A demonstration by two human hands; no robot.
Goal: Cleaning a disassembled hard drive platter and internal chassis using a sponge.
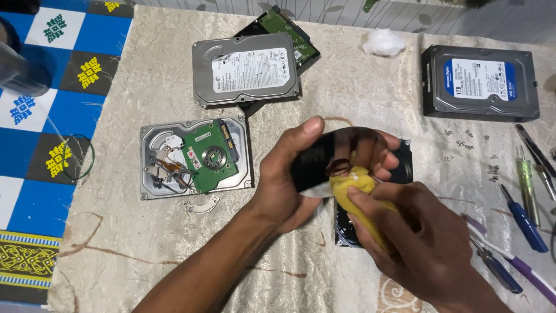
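Observation:
My left hand [289,179] holds a shiny mirror-like disk platter [324,153] by its edge, thumb up at the top and fingers behind it. My right hand [417,232] pinches a yellow cloth [356,188] and presses it against the platter's face near its centre hole. Under both hands lies a dark opened hard drive body [405,159], mostly hidden by them.
An opened drive with a green circuit board [197,156] lies at left, a closed silver drive [246,72] behind it, a black drive with a blue label [479,84] at far right. Loose screws [469,142], screwdrivers [521,217], tweezers [536,152] and white cotton [382,42] lie around.

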